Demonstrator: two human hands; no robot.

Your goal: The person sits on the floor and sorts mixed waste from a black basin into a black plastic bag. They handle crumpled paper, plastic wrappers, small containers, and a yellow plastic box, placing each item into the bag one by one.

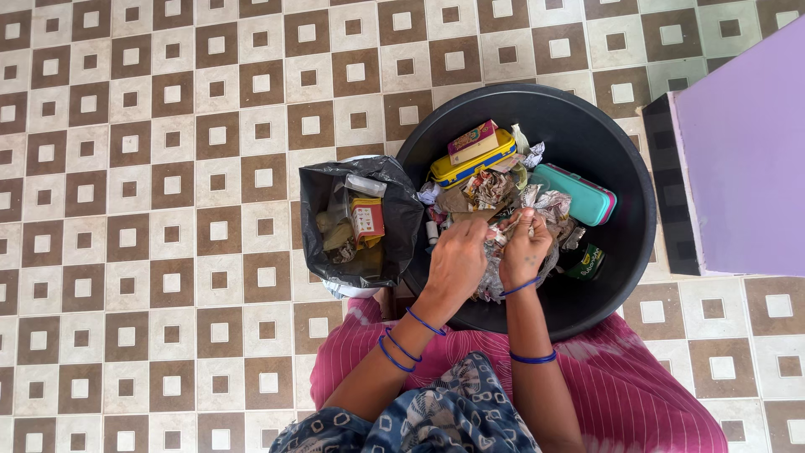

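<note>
Over the black tub (pixel 625 210), both hands clench one crumpled wrapper (pixel 503 239): left hand (pixel 457 264) beside it, right hand (pixel 526 247) atop.

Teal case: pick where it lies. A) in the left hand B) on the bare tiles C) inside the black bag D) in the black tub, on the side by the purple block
D: the teal case lies inside the black tub, on its side nearest the purple block, apart from the black bag and both hands.
</note>
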